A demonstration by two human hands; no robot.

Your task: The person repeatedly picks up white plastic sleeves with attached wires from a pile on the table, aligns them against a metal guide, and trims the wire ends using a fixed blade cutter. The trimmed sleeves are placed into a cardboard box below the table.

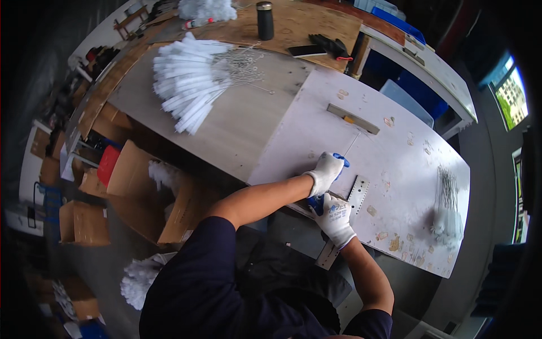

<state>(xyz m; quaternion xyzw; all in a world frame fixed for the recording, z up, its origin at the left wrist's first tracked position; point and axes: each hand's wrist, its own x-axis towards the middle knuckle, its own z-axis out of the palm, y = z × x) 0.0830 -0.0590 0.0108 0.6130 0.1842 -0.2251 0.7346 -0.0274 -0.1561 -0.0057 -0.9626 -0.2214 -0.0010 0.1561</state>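
My left hand (pixel 328 172), in a white glove with a blue palm, is closed over the table near its front edge. A thin wire rod (pixel 353 144) runs out from its fingers toward a metal bar (pixel 353 119). Just below it is my right hand (pixel 337 219), gloved alike and closed at the table edge; whatever its fingers hold is hidden. Beside the right hand lies a perforated metal strip (pixel 359 194). A similar strip (pixel 327 255) shows past the edge, under the right wrist.
White bristle brushes with wire handles (pixel 189 79) fan out at the table's far left. More brushes (pixel 449 203) lie at the right end. Behind stand a dark tumbler (pixel 265 21), a phone (pixel 306 51) and black gloves (pixel 330 46). Open cardboard boxes (pixel 135 189) sit at lower left.
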